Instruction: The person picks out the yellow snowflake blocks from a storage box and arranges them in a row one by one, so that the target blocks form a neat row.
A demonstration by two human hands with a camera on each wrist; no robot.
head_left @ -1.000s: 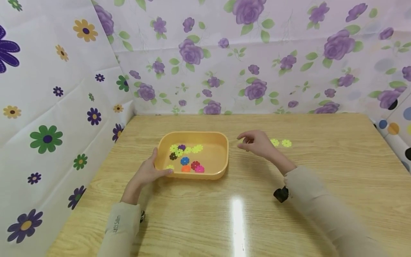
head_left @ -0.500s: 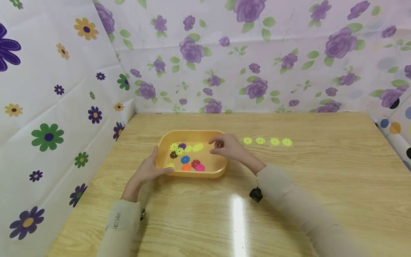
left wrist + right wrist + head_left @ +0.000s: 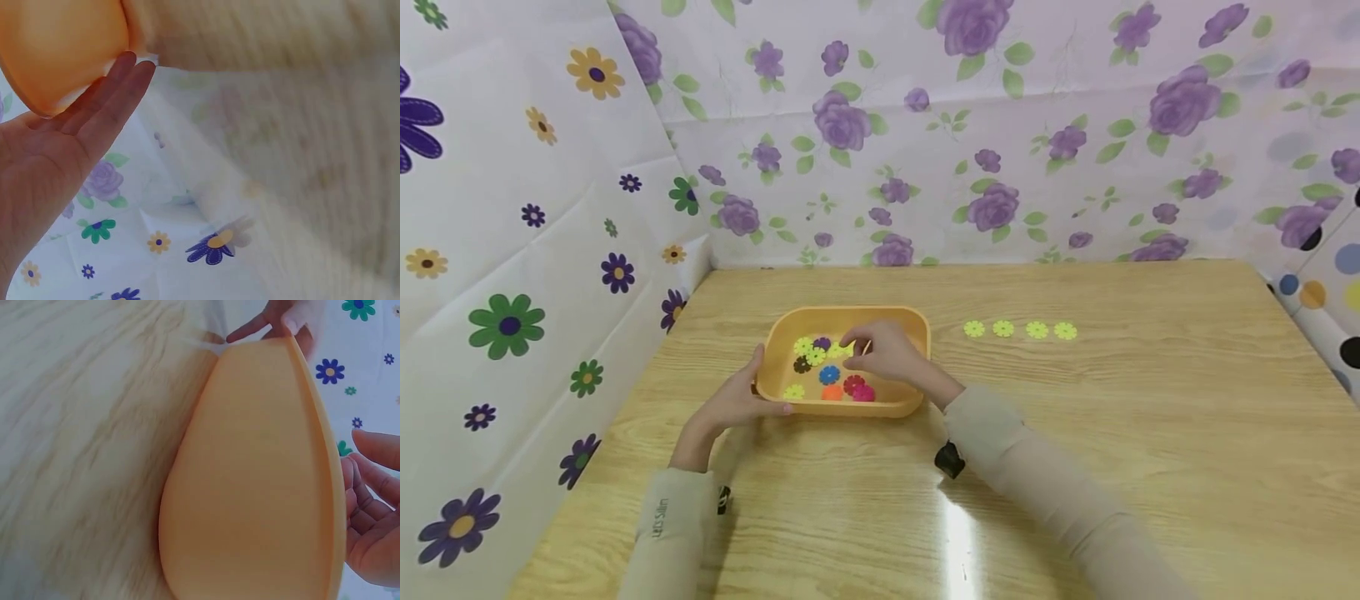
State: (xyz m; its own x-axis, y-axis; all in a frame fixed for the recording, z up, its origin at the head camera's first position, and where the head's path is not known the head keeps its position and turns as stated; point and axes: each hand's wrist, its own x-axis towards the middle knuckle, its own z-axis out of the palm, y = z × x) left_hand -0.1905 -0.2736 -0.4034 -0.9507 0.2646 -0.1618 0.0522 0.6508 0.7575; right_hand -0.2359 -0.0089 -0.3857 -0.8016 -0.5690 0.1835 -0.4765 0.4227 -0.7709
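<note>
My left hand [image 3: 733,400] holds an orange plastic tray [image 3: 880,409] by its near left corner, thumb along the front rim and fingers at the left side. In the left wrist view its fingers [image 3: 106,103] lie against the tray's outer wall. Inside the tray are several flower-shaped plastic discs: yellow [image 3: 803,346], purple [image 3: 822,343], dark brown [image 3: 802,364], blue [image 3: 829,375], orange [image 3: 831,392], red [image 3: 853,383] and pink [image 3: 863,393]. Over them reaches my right hand [image 3: 887,354], fingers bent, thumb apart from the forefinger; no disc shows between them.
Right of the tray, several yellow flower discs [image 3: 1003,329] lie in a spaced row on the wooden table [image 3: 1112,417]. Flowered cloth [image 3: 992,150] hangs behind the table and along its left side. A black wrist camera [image 3: 950,460] sits under the right sleeve.
My right hand has moved left, from beside the yellow row, over the tray's rim to above the discs. The left hand keeps its hold on the tray.
</note>
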